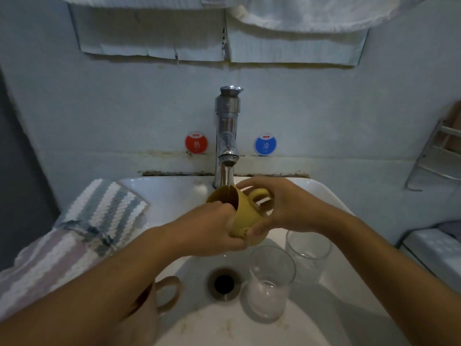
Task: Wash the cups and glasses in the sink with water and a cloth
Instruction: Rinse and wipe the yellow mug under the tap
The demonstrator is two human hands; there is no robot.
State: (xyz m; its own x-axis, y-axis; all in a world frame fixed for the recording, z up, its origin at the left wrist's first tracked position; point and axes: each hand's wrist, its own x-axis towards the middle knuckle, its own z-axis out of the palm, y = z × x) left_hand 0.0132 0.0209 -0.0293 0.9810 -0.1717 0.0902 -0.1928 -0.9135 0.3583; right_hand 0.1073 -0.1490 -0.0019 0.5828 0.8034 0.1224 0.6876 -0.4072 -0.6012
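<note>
The right hand (pixel 282 208) grips the yellow cup (pixel 245 216) from the right side, its fingers curled over the rim and around the handle, its thumb pressed against the cup's lower wall. The left hand (pixel 212 228) cradles the cup from below and from the left, with its fingers bent over the near edge and reaching into the cup's mouth; how far they go inside cannot be told. Both forearms come up from the lower corners of the view and meet over the middle of the sink (pixel 331 201), and the cup is held tilted, its opening turned up and back toward the tap (pixel 227 136). A stream of water (pixel 228 177) runs from the spout straight down into the cup. Below the hands, in the white basin, two clear glasses stand upright: the nearer glass (pixel 270 283) just right of the drain (pixel 224 283), and the farther glass (pixel 309 248) behind it and to the right. A brown mug (pixel 159 300) stands at the left of the drain, partly hidden by the left forearm. A striped cloth (pixel 104 208) lies over the left rim of the sink. On the wall behind the tap are a red sticker (pixel 196 142) at the left and a blue sticker (pixel 265 144) at the right.
</note>
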